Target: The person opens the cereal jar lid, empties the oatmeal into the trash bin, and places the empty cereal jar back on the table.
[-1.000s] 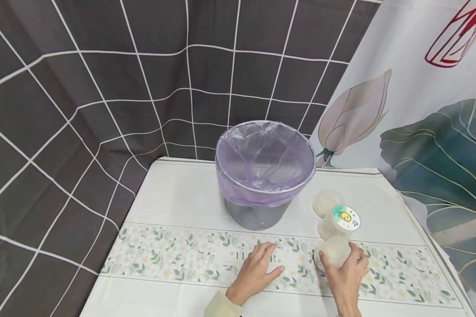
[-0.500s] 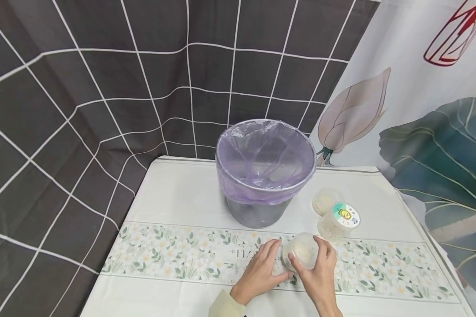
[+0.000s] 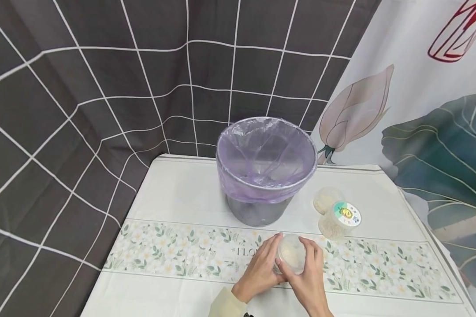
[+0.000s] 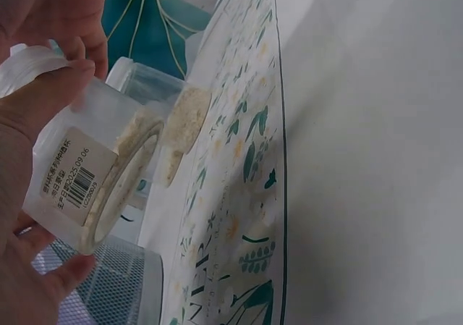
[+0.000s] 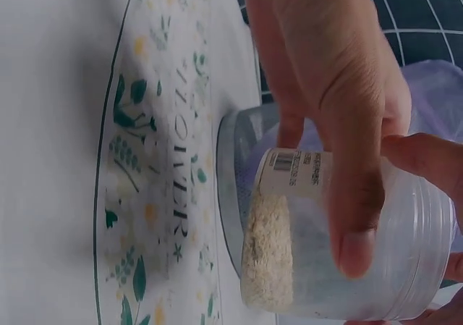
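Between both hands is a clear plastic cup (image 3: 292,253) with pale grainy material at its bottom. A printed label (image 4: 76,176) with a barcode is stuck to its side. My left hand (image 3: 258,270) holds the cup's left side. My right hand (image 3: 307,277) grips it from the right, thumb at the near side and fingers along the far side. In the wrist views the cup is tilted, and fingers hide part of its upper end. To the right on the table stands a similar cup (image 3: 333,228) with a green and white printed lid (image 3: 347,213).
A grey mesh wastebasket (image 3: 258,213) lined with a purple bag (image 3: 258,191) stands behind the hands. Another clear round container (image 3: 328,200) sits behind the printed-lid cup. The white tablecloth (image 3: 182,189) has a floral band. Dark grid-patterned curtain (image 3: 143,88) hangs at the back and left.
My right hand has carried the clear cup left from beside the printed-lid cup to my left hand. The left hand has come up against it and now holds it too.
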`<state>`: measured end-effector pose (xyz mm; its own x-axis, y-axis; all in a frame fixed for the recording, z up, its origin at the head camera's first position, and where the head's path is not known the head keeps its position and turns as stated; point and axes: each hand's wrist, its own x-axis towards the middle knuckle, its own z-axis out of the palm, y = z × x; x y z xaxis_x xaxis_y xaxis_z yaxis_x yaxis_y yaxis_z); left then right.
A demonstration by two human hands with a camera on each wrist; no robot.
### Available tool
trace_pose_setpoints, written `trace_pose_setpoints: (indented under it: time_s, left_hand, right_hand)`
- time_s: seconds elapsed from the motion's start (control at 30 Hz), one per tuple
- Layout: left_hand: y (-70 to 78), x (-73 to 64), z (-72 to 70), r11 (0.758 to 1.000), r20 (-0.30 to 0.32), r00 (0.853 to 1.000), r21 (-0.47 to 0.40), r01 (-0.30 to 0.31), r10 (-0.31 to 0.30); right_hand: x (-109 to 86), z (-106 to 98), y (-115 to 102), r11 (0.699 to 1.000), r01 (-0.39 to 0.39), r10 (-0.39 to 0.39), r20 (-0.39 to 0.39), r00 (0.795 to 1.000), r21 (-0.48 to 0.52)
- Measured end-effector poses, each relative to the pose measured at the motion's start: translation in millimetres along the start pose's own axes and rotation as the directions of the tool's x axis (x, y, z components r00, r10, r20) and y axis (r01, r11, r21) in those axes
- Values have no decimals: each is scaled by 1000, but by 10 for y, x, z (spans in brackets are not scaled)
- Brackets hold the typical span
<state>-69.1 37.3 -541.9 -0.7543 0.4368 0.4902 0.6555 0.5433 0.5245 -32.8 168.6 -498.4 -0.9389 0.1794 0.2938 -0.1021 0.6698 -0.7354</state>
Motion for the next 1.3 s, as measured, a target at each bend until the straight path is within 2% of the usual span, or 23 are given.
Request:
trace_pose_setpoints:
  time_s: [0.1,0.33,0.47,0.83,1.07,1.3]
  left_hand:
    - [-8,-9,-5,1000,-3,1000,-19,8,-8]
    - [-7,-34,-26,991,30,994,-78,108,-106]
    - [-16,-35,-40,990,12,992,-72,122,-122]
    - [-96,-41,-74,998,-92,993,0,70,-69]
    - [-151,-75,-120,996,-111,993,78,49,-40]
    - [-189,-91,-227,981,-94,996,191,22,-4]
  right_hand:
    - [-9,15,-27,1000,-16,16,5,1000,4]
    - [-29,46,-66,999,-51,51,14,999,8]
    - [-14,56,-81,998,-58,58,22,998,3]
    - [25,84,-92,999,-42,40,71,997,30]
    - [43,97,-93,999,-31,25,148,989,35]
    - [94,100,-103,997,-50,37,238,971,52]
